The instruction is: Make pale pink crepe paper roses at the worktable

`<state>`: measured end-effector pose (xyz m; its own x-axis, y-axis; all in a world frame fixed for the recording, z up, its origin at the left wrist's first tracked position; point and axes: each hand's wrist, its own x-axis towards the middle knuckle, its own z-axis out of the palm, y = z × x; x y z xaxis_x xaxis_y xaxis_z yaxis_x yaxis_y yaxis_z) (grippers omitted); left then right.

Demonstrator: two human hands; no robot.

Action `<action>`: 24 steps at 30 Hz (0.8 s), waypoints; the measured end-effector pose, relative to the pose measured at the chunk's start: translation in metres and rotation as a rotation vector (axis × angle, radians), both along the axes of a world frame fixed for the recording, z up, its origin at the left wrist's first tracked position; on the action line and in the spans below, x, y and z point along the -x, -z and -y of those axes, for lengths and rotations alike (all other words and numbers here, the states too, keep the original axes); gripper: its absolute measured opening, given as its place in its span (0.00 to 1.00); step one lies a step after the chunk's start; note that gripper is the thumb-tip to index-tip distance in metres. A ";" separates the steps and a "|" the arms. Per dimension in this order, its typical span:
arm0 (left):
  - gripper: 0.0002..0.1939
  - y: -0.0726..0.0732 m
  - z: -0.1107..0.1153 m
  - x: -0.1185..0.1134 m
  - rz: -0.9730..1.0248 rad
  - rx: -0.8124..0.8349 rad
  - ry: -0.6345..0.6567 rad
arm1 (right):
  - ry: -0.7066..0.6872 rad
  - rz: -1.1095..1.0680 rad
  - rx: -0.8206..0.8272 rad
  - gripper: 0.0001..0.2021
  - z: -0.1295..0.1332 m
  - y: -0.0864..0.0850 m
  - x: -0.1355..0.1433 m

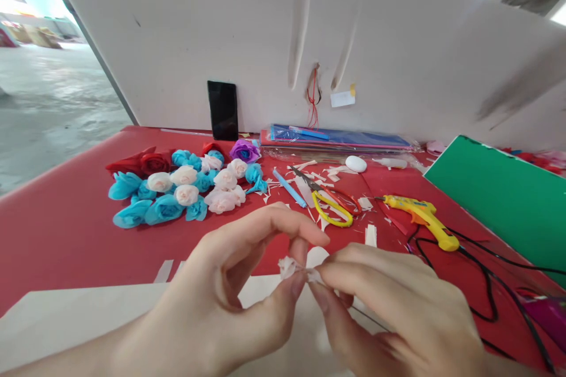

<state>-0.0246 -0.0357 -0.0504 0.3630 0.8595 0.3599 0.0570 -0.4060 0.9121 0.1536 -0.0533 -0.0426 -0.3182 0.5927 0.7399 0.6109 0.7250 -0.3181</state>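
Note:
My left hand [247,288] is closed in a pinch, thumb and fingertip on a small bunched piece of white crepe paper [287,267]. Touching it from the other side, my right hand [389,306] pinches the twisted end of the same paper. A thin dark wire or thread [370,318] runs out beneath the right fingers; its far end is hidden. Both hands are above a large off-white sheet [101,312]. Beyond them lie yellow-and-red handled scissors [332,209] and a light blue pen-like stick [289,188] among paper scraps.
Paper flowers in blue [164,210], white [186,195], red [155,162] and purple [245,151] cluster at the left on the red table [66,212]. A yellow glue gun [418,212] with black cable and a green board [499,206] lie right. A black phone [223,111] leans on the partition.

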 end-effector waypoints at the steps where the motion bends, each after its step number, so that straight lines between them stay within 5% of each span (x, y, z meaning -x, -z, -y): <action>1: 0.14 0.000 0.000 0.001 -0.005 -0.002 0.009 | -0.009 -0.021 0.043 0.06 0.000 0.000 0.000; 13: 0.21 -0.005 -0.003 0.005 -0.019 -0.049 0.086 | -0.164 -0.193 0.446 0.10 -0.006 -0.013 0.002; 20: 0.23 -0.002 -0.005 0.001 -0.017 -0.032 0.039 | -0.212 -0.235 0.183 0.07 -0.010 0.001 0.004; 24: 0.20 0.000 -0.004 -0.003 -0.025 0.021 -0.034 | -0.087 -0.055 0.057 0.05 -0.006 0.004 0.002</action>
<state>-0.0219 -0.0313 -0.0508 0.3425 0.8786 0.3327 0.0933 -0.3842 0.9185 0.1517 -0.0478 -0.0462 -0.3296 0.6062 0.7238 0.5270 0.7542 -0.3917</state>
